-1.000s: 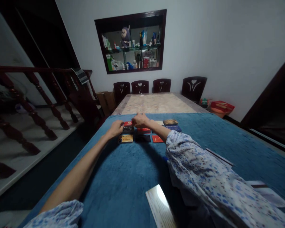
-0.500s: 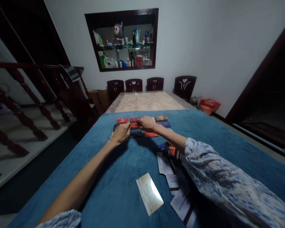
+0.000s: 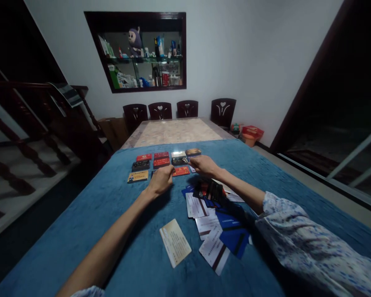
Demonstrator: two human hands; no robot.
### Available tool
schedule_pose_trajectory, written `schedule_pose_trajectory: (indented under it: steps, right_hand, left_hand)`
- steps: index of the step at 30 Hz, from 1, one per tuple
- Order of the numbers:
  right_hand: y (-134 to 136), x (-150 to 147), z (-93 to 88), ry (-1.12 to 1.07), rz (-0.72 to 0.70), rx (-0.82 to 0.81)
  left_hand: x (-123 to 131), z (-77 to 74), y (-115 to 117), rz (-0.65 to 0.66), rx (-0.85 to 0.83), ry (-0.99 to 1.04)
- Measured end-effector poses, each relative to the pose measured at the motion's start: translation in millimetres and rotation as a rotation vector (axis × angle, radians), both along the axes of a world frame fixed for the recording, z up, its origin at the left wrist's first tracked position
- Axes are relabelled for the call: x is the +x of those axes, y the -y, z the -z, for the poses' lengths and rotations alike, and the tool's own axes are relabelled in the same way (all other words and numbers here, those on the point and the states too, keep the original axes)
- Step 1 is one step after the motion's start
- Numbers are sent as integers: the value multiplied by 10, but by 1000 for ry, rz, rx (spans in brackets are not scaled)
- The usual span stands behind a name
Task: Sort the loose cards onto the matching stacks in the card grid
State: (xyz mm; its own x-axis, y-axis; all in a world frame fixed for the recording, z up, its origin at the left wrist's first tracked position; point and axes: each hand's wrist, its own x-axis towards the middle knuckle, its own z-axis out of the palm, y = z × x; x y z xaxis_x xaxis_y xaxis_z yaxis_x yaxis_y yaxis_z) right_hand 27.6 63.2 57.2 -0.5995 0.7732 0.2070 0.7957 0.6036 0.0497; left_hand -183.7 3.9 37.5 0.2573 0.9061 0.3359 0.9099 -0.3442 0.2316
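Note:
My left hand (image 3: 161,180) is closed just above the front row of card stacks, beside a red card stack (image 3: 181,170). It partly covers a dark stack; whether its fingers hold a card is hidden. My right hand (image 3: 204,166) has its fingers pinched together near a black card stack (image 3: 179,160) and over the right end of the rows. What it pinches, if anything, I cannot make out. Other neat stacks stand around: a yellow one (image 3: 138,176), a black one (image 3: 140,165), a red one (image 3: 161,162) and a brown-gold one (image 3: 193,152).
Under my right forearm lies a loose heap with black cards (image 3: 216,192), blue cards (image 3: 234,233) and pale cards (image 3: 214,251). A cream card (image 3: 175,243) lies apart, nearer me. A blue cloth (image 3: 111,231) covers the near table; chairs (image 3: 187,109) stand beyond.
My view has turned right, so the room shifts left. My hands have moved apart from the middle red stack, my right hand going right. More of the stacks and loose cards now shows.

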Motion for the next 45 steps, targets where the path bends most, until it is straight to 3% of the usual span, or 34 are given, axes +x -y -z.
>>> schedule_pose_trajectory:
  steps: [10,18,23,28,34,45]
  right_hand:
    - [216,533,173,-12,51,13]
    - [421,812,293,-28,71,28]
    - [470,947,404,-45,61,65]
    - [516,1001,478,-68,7,117]
    - [562,1032,541,-125,-56,172]
    - [723,1069,521,-178,-143,-3]
  left_hand:
    - [485,52,61,157,-14,26]
    - [803,125,37,548,-45,-48]
    - [927,169,51,674,-141,-35]
    - [963,201,47,692,-180,-120]
    - [918,200,59,654,-79,-245]
    - [959,187,117,548,2,-307]
